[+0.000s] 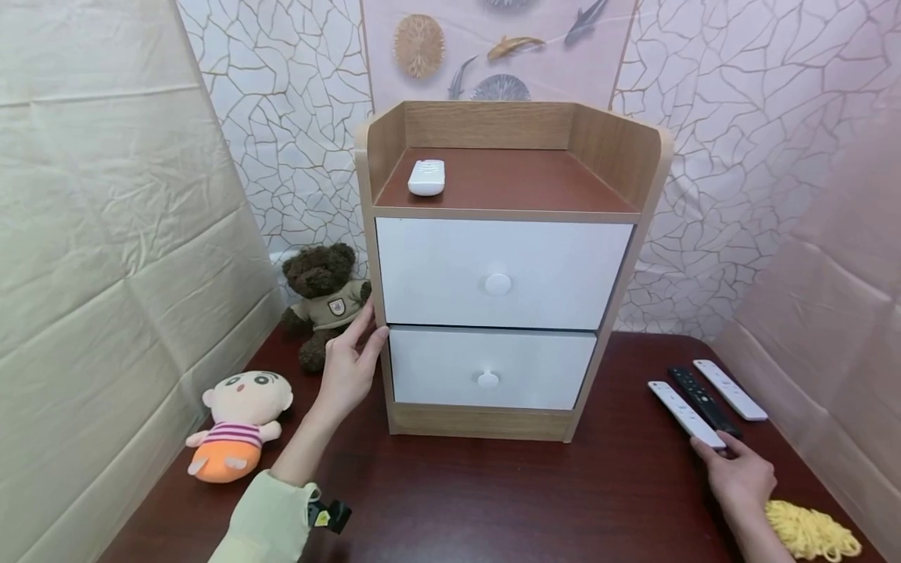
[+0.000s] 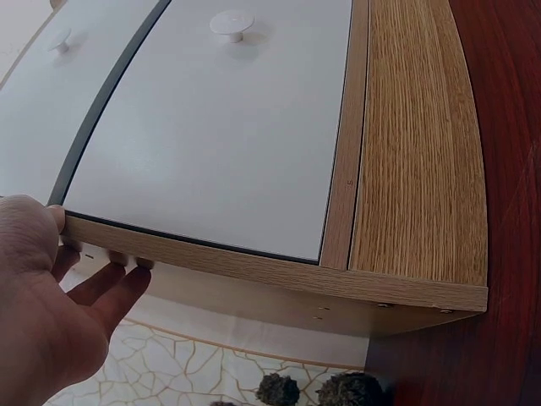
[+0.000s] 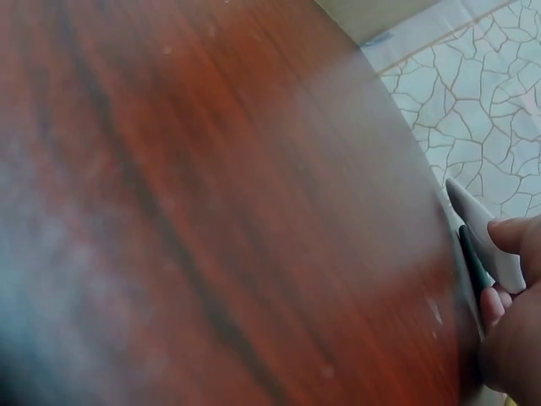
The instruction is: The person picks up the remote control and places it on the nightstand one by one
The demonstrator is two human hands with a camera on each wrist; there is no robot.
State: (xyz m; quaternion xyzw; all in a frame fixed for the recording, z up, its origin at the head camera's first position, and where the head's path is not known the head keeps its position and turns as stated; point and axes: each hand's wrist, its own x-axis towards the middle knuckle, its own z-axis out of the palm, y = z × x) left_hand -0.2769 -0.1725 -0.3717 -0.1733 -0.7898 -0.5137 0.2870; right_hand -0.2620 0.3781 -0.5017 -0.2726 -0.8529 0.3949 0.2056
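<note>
**A:** Backdrop: crackle-patterned wall covering [image 1: 310, 148] behind the cabinet [image 1: 486, 422]; dark red table [image 1: 521, 500] beneath. Your hands?

**B:** Left hand [image 1: 348, 369]: fingers unclenched along the cabinet's left side, thumb on its front edge. Right hand [image 1: 742, 473]: pinching the inner white remote [image 1: 683, 410] by one end, right of the cabinet.

**A:** Done, and left?

**B:** Judged: your grip is made; that remote is not yet away from its neighbours. Black remote [image 1: 702, 400], outer white remote [image 1: 732, 392]: ungripped, farther right of the cabinet. White device [image 1: 426, 178], likely a remote: on the cabinet's top.
</note>
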